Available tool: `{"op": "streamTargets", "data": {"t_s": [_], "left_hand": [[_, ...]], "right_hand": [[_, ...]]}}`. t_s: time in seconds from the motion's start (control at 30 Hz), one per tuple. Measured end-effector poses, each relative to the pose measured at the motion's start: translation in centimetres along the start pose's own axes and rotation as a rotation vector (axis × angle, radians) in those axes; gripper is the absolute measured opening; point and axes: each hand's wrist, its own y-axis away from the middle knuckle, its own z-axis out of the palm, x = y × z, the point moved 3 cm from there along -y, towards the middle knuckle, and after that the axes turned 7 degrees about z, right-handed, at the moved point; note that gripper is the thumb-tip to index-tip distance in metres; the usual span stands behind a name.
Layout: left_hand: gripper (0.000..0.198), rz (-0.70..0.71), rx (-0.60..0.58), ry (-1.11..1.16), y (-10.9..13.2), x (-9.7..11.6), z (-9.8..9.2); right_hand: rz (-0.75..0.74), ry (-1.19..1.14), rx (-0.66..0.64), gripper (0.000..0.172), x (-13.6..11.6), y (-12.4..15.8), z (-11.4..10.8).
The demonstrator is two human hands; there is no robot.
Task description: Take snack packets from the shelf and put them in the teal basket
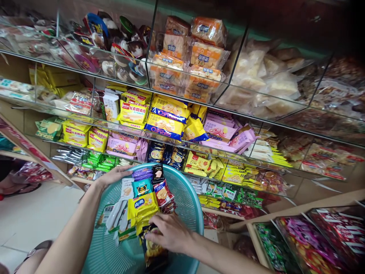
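A round teal plastic basket [188,198] sits low in front of me, holding several snack packets [142,205] in yellow, red, purple and white wrappers. My left hand [115,176] grips the basket's far left rim, fingers curled over the edge. My right hand [171,232] reaches into the basket and rests on a dark packet with yellow print [152,251], fingers closed around its top. Both forearms are bare.
Tiered glass shelves [199,101] ahead carry yellow, blue and pink biscuit packs [165,118], wrapped cakes [199,57] and cups. Wooden bins of wrapped sweets [308,243] stand at lower right. A pale tiled floor [34,217] shows at left.
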Motion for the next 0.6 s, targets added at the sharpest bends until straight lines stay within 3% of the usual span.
{"op": "streamTargets", "data": {"t_s": [0.33,0.6], "left_hand": [[0.076,0.016,0.022,-0.041,0.0,0.0,-0.2],[0.082,0.000,0.016,0.037,0.5,0.6,0.4]], "right_hand": [[-0.126,-0.064,0.019,0.084,0.2,2.1,2.4],[-0.215,0.014,0.045,0.077,0.6,2.0,3.2]]}}
